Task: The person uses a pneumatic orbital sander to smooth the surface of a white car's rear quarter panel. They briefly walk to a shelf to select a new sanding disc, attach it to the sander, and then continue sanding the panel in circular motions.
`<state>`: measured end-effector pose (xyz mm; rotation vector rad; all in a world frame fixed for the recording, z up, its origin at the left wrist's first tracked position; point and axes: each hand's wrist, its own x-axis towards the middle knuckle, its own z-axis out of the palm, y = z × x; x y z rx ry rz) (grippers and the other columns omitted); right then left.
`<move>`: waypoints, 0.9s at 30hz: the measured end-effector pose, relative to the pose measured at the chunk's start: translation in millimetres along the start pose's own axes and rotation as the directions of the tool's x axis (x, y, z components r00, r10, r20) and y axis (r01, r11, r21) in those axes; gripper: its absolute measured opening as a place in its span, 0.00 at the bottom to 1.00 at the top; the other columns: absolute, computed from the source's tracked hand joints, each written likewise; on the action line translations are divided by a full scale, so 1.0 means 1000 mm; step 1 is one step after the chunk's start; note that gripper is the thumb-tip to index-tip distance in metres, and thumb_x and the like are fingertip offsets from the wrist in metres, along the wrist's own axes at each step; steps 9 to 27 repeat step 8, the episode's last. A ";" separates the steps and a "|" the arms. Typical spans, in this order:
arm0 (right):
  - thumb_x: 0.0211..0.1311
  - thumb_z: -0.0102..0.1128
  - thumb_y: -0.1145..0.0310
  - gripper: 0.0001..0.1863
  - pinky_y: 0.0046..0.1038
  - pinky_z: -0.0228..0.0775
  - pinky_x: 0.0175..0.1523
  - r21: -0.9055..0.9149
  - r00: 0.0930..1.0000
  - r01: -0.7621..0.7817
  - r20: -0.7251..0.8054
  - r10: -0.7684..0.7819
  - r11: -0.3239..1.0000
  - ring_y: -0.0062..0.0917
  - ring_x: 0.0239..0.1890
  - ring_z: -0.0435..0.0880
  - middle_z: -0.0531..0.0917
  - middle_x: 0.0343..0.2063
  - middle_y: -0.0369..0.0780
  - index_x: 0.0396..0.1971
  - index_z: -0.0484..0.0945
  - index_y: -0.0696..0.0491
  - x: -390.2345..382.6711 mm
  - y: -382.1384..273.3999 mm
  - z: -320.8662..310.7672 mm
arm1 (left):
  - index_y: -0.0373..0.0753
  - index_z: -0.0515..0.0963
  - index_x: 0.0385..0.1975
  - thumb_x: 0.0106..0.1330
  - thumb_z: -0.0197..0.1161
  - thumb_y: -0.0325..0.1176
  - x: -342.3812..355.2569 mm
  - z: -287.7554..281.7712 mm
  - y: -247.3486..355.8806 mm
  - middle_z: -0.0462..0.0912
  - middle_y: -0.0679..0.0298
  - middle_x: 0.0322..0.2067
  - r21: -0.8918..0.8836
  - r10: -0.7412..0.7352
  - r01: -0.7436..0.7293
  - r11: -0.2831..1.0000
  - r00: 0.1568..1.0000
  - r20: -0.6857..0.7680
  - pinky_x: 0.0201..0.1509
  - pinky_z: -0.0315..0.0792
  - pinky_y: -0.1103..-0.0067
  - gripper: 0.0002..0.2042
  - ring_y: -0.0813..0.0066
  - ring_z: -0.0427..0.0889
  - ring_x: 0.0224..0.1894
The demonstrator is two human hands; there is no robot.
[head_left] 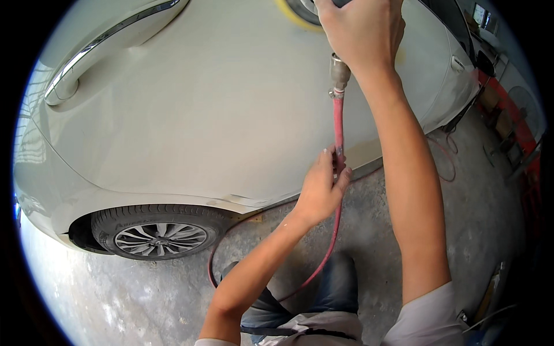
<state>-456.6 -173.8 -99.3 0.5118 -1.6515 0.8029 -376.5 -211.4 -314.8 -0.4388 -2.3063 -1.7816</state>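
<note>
At the top of the view my right hand [369,29] is closed round a round air sander [303,10], whose yellow-edged pad lies against the white car door panel [231,104]. Part of the tool is cut off by the upper edge. From its metal fitting [339,72] a red air hose [339,118] hangs down. Lower and to the left, my left hand [323,187] has its fingers curled round that hose, a little below the fitting. The hose then curves down past my legs to the floor.
A chrome-trimmed door handle [115,43] juts out at upper left. Below the panel is a wheel [161,238] with a black tyre. More hose [447,161] lies coiled on the concrete floor [369,242] at right, near a red rack [508,115] and stored items.
</note>
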 end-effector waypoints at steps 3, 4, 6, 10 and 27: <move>0.49 0.77 0.67 0.32 0.38 0.77 0.32 -0.090 0.992 0.061 0.111 -0.051 0.994 0.36 0.31 0.84 0.73 0.46 0.42 0.52 0.67 0.50 -0.032 0.008 0.003 | 0.31 0.62 0.58 0.70 0.60 0.30 -0.009 0.005 -0.031 0.79 0.50 0.45 0.048 -0.037 0.035 0.998 0.999 0.032 0.50 0.75 0.66 0.21 0.57 0.82 0.45; 0.50 0.77 0.67 0.32 0.39 0.77 0.32 -0.018 0.987 0.041 0.159 -0.038 0.999 0.36 0.32 0.85 0.72 0.48 0.43 0.52 0.67 0.49 -0.062 0.009 0.000 | 0.32 0.63 0.55 0.69 0.61 0.31 -0.023 0.020 -0.049 0.78 0.50 0.41 -0.002 -0.078 0.078 0.997 0.996 0.035 0.48 0.74 0.64 0.20 0.54 0.80 0.42; 0.52 0.74 0.63 0.32 0.41 0.80 0.37 0.085 0.962 -0.009 0.272 -0.015 0.996 0.38 0.35 0.86 0.69 0.56 0.46 0.55 0.67 0.46 -0.110 0.019 -0.005 | 0.35 0.58 0.60 0.69 0.62 0.32 -0.046 0.044 -0.079 0.77 0.51 0.43 -0.065 -0.125 0.130 0.989 0.989 0.074 0.49 0.73 0.64 0.25 0.54 0.79 0.42; 0.57 0.71 0.54 0.32 0.43 0.83 0.44 0.150 0.922 -0.062 0.386 0.000 0.987 0.42 0.38 0.87 0.62 0.67 0.51 0.60 0.67 0.41 -0.140 0.036 -0.003 | 0.37 0.46 0.74 0.71 0.63 0.35 -0.058 0.059 -0.102 0.77 0.51 0.55 -0.079 -0.126 0.138 0.987 0.982 0.138 0.55 0.76 0.68 0.38 0.60 0.82 0.50; 0.57 0.71 0.54 0.32 0.43 0.83 0.44 0.150 0.922 -0.062 0.386 0.000 0.987 0.42 0.38 0.87 0.62 0.67 0.51 0.60 0.67 0.41 -0.140 0.036 -0.003 | 0.37 0.46 0.74 0.71 0.63 0.35 -0.058 0.059 -0.102 0.77 0.51 0.55 -0.079 -0.126 0.138 0.987 0.982 0.138 0.55 0.76 0.68 0.38 0.60 0.82 0.50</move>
